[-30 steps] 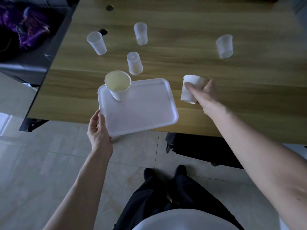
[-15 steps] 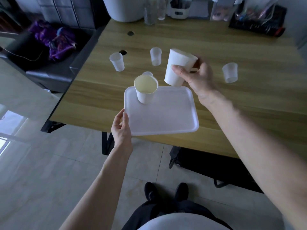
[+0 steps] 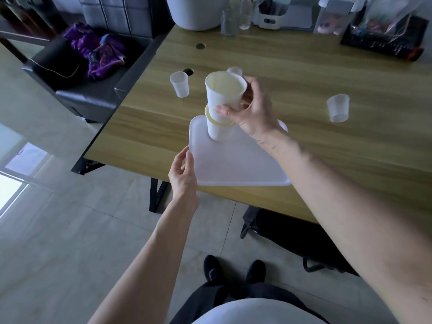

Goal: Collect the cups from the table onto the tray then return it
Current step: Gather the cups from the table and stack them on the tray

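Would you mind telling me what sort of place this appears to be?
Probably an office break or meeting room: a long wooden table with cable holes, a dark sofa beside it, and storage bins along the far edge.

Wooden table (image 3: 268, 66): tray (image 3: 233, 164) near front edge, three translucent cups (image 3: 179, 84) scattered.

Both forearms are bare to the elbow, with no sleeve, watch or ring showing on the left hand (image 3: 183, 174) or the right hand (image 3: 253, 111). At six o'clock in the view a pale, whitish top (image 3: 252, 312) curves over the torso, above dark trousers (image 3: 224, 298). Just above those, a pair of black shoes (image 3: 233, 268) stands side by side.
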